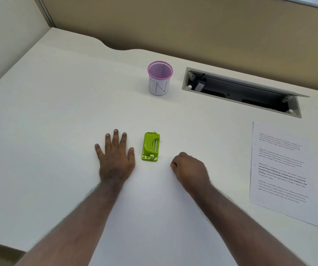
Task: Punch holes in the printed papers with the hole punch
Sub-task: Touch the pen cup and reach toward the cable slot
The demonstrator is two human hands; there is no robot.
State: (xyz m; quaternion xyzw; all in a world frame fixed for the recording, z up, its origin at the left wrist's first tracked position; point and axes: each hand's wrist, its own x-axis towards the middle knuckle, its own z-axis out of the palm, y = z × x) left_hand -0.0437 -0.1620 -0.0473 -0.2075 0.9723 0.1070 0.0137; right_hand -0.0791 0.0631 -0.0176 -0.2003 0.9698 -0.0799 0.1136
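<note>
A small lime-green hole punch [150,146] lies flat on the white desk [58,104], between my two hands. My left hand [116,158] rests palm down just left of it, fingers spread, touching nothing but the desk. My right hand [189,168] sits to the right of the punch, curled into a loose fist with nothing visible in it. A printed sheet of paper [280,171] with several paragraphs of text lies at the desk's right side, well apart from both hands. I cannot tell whether it is one sheet or a stack.
A pink mesh cup [160,77] with a white paper label stands behind the punch. An open cable hatch [240,91] is cut into the desk at the back right. A beige partition runs along the back edge.
</note>
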